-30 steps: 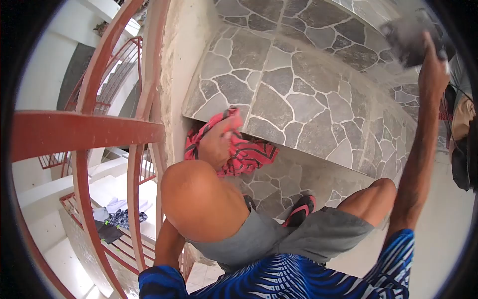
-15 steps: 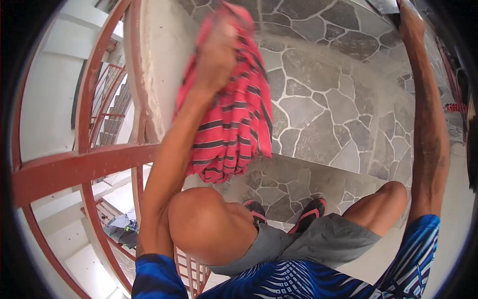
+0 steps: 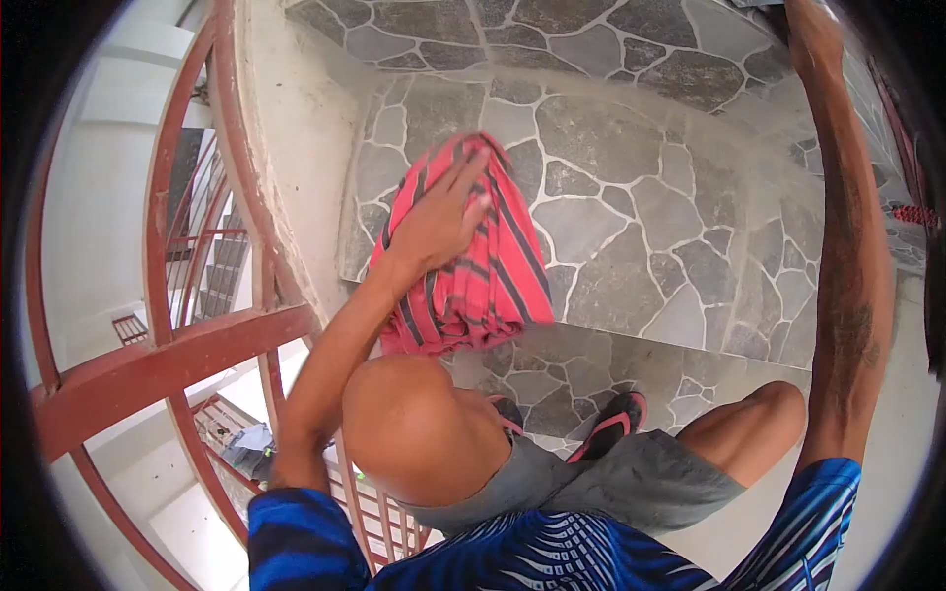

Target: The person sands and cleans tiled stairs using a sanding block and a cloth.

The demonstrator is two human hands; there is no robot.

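The person's left hand (image 3: pixel 439 227) lies over a red, black-striped cloth (image 3: pixel 468 300), fingers extended across its top rather than clenched around a fold. The cloth sits bunched on the stone-patterned step (image 3: pixel 631 212), its near end reaching past the front edge. It looks light, soft and limp, unlikely to break; a gathered fold near the middle seems the surest hold. The right hand (image 3: pixel 816 41) is cut off at the frame's edge, so its grip cannot be told.
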